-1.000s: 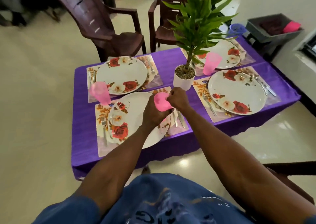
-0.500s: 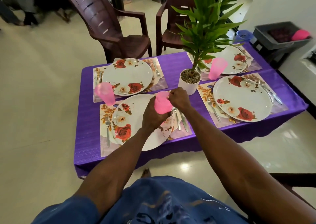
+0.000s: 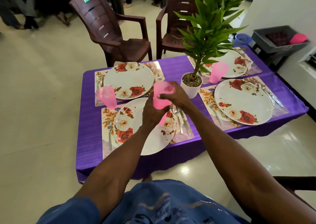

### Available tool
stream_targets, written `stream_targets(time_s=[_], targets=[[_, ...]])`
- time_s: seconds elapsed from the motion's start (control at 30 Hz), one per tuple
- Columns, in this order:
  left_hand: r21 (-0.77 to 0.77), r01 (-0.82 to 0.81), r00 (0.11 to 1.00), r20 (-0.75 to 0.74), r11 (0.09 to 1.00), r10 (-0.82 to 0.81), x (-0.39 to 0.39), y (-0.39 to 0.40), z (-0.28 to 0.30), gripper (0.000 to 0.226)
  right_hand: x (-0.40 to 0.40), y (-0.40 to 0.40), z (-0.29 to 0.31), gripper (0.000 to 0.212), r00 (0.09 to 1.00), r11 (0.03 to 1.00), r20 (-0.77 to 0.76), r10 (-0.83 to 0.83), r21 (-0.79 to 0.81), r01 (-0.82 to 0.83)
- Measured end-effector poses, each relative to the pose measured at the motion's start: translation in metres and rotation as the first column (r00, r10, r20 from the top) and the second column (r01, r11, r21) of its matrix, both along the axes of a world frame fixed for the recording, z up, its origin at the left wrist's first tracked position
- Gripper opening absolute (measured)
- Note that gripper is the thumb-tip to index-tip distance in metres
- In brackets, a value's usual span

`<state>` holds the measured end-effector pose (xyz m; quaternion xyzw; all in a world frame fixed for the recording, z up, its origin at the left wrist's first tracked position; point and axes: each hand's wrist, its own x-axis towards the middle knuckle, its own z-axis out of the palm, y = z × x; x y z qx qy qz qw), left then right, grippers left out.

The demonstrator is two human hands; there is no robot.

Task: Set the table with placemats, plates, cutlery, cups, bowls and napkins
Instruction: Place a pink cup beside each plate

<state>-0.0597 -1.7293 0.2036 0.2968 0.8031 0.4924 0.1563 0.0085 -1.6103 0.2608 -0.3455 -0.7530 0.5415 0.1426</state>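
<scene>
Over the near-left floral plate (image 3: 153,143), both hands hold pink plastic cups. My right hand (image 3: 176,95) grips the upper pink cup (image 3: 161,102) near its rim. My left hand (image 3: 152,114) wraps around from below, and a second pink cup (image 3: 162,121) peeks out under it. All three other floral plates (image 3: 130,80) (image 3: 242,100) (image 3: 234,64) lie on placemats. One pink cup (image 3: 106,97) stands by the far-left plate, another (image 3: 218,74) by the far-right plate. A fork (image 3: 109,133) and a spoon and knife (image 3: 181,119) flank the near-left plate.
A potted plant (image 3: 191,86) stands mid-table on the purple cloth (image 3: 89,121). Two brown chairs (image 3: 116,35) (image 3: 176,35) sit behind the table. At the right, a grey bin (image 3: 277,40) holds a pink cup (image 3: 298,38), with a blue cup (image 3: 242,39) beside it.
The pink cup in my hands has turned more upright and risen slightly, and a second pink cup now shows below my left hand. The view has shifted closer.
</scene>
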Motion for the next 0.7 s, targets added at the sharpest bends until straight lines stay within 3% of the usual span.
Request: stream_targets(time_s=[0.13,0.2,0.4,0.7], targets=[[-0.065,-0.093,0.994,0.042,0.994,0.096,-0.007,-0.012,-0.009,0.094,-0.013,0.018,0.019,0.080,0.968,0.977,-0.169,-0.187,0.067,0.201],[-0.073,-0.128,0.991,0.034,0.989,0.130,-0.012,-0.018,-0.014,0.096,-0.019,0.028,0.020,0.081,0.957,0.962,-0.179,-0.229,0.107,0.250],[-0.079,-0.159,0.986,0.032,0.984,0.162,-0.028,-0.024,-0.019,0.095,-0.030,0.037,-0.019,0.088,0.969,0.956,0.057,-0.241,0.188,0.226],[-0.074,-0.138,0.989,0.034,0.988,0.141,-0.044,-0.028,-0.023,0.095,-0.044,0.037,-0.060,0.086,0.964,0.961,0.119,-0.237,0.172,0.215]])
